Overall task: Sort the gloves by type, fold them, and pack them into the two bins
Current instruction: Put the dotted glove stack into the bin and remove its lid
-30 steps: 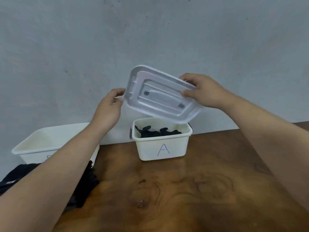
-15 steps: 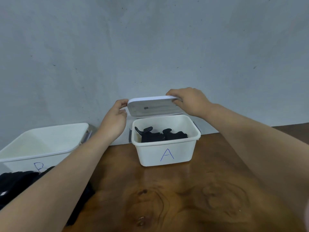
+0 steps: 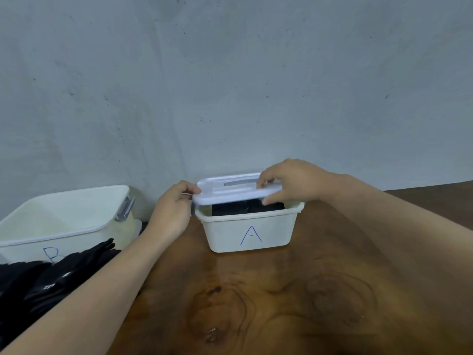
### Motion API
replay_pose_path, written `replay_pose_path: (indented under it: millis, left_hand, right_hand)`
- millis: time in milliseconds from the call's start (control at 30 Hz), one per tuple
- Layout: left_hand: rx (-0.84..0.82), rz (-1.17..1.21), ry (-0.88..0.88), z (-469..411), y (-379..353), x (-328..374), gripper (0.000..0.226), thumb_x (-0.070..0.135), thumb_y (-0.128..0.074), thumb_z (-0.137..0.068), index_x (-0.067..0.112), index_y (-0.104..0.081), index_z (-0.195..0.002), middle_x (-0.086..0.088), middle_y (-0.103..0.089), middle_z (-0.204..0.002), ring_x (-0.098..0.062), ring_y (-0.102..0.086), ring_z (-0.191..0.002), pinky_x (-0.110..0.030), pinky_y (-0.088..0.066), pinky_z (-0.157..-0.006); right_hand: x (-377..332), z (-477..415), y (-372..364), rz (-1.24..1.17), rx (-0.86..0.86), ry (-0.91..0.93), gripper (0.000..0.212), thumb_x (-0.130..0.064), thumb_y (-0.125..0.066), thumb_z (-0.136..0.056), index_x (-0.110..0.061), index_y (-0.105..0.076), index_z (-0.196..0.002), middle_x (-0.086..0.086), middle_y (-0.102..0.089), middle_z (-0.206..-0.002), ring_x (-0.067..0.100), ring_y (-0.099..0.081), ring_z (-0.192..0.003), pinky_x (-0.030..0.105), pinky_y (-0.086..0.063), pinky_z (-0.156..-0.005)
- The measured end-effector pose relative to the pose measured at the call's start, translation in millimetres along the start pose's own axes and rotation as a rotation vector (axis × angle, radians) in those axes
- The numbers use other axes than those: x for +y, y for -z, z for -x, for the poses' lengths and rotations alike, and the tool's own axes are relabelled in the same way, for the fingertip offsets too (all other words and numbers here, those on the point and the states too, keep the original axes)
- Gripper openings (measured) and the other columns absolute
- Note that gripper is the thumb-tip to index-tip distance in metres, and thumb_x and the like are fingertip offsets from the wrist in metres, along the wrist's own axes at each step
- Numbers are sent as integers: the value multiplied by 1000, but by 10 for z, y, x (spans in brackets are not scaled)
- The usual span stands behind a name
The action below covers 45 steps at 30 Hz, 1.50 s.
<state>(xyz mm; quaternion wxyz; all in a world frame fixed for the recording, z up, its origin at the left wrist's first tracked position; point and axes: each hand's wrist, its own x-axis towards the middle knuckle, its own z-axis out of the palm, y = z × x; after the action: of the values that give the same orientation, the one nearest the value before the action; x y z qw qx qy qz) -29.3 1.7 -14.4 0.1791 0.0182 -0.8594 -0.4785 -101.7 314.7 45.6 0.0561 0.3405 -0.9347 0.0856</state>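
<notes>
near: loose black gloves [image 3: 51,272] heaped before bin B [image 3: 64,226], not yet packed | mid: our left hand [image 3: 171,213] pinches one end of the lid [image 3: 230,190], our right hand [image 3: 294,183] clasps the other, lid tilted just above bin A [image 3: 250,231] | inside: folded black gloves [image 3: 245,208], seemingly rim-high | risk: we trap fabric and the lid seats crooked

We can read a big blue letter A, drawn by hand on the front of the small white bin [image 3: 276,234] in the middle. We can also read a blue letter B on the front of the bigger white bin [image 3: 25,252] on the left, and its bottom part is hidden behind the black gloves [image 3: 58,280]. One glove has tiny white marks on it, but they are too small and blurry for us to read.
</notes>
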Motion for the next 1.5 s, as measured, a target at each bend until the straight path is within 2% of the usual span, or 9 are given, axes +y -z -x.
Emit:
replay_pose_path:
  millis: [100, 267, 467, 700, 867, 967, 1033, 1200, 1500]
  left_hand:
    - [-24, -31, 37, 4, -32, -125, 43, -5, -39, -95, 22, -73, -96, 1, -71, -109, -18, -65, -105, -23, -48, -82]
    - [38, -109, 67, -300, -92, -4, 27, 16, -45, -102, 24, -68, -115, 1, -67, -120, -19, -64, -105, -34, -53, -85]
    - [-137, -276, 175, -580, -308, -70, 47, 43, -55, -105, 27, -52, -149, -6, -51, -152, -29, -57, -128, -36, -50, -95]
    - [-96, -103, 228, -542, -438, -193, 52, 35, -54, -107, 31, -44, -158, -5, -45, -162, -28, -50, -141, -31, -42, -104]
    - [83, 146, 425, -467, -496, -166, 84, 40, -70, -99, 19, -24, -166, -8, -42, -164, -31, -50, -142, -39, -45, -109]
    - [153, -32, 329, -429, -503, -134, 80, 37, -70, -100, 17, -29, -165, -11, -46, -161, -32, -51, -142, -40, -44, -108]
    - [183, -90, 256, -396, -515, -103, 72, 33, -68, -101, 18, -35, -163, -10, -49, -159, -31, -52, -141, -40, -44, -108]
    - [203, -173, 174, -369, -537, -82, 51, 26, -64, -103, 17, -54, -152, -9, -61, -148, -30, -59, -132, -37, -47, -103]
    - [208, -159, 190, -374, -712, -31, 42, 22, -53, -104, 18, -63, -145, -6, -65, -143, -28, -63, -124, -29, -46, -92]
  right_hand:
    - [-14, 134, -46, -77, -64, 8, 26, -63, -66, -97, -46, -70, -116, -33, -68, -114, -6, -63, -104, 27, -51, -89]
    - [183, 20, 11, -371, 288, -226, 22, -43, -53, -108, -39, -73, -115, -22, -72, -116, 8, -66, -107, 36, -53, -99]
    - [413, -236, -468, -217, -89, -380, 49, -51, -41, -111, -37, -46, -158, -7, -38, -168, 20, -32, -155, 37, -24, -127]
    - [457, -178, -755, -444, -5, -412, 46, -42, -38, -115, -38, -43, -160, -14, -26, -172, 18, -5, -164, 32, -4, -130]
    - [362, -100, -827, -769, 475, -726, 65, -25, -70, -99, -13, -43, -157, 6, -44, -160, 27, -49, -142, 28, -38, -106]
    - [353, -74, -857, -937, 412, -965, 72, -42, -76, -93, -4, -49, -149, 10, -58, -135, 33, -58, -129, 36, -44, -94]
    - [355, -78, -895, -929, 458, -954, 54, -41, -78, -91, -1, -66, -125, 9, -68, -111, 35, -66, -117, 39, -51, -87]
    - [224, -34, -839, -665, 569, -812, 30, -30, -77, -94, -9, -78, -116, 9, -78, -111, 32, -70, -105, 36, -52, -83]
    - [449, -102, -802, -345, 419, -773, 28, -35, -63, -102, -10, -74, -106, 10, -74, -96, 29, -57, -80, 33, -39, -65]
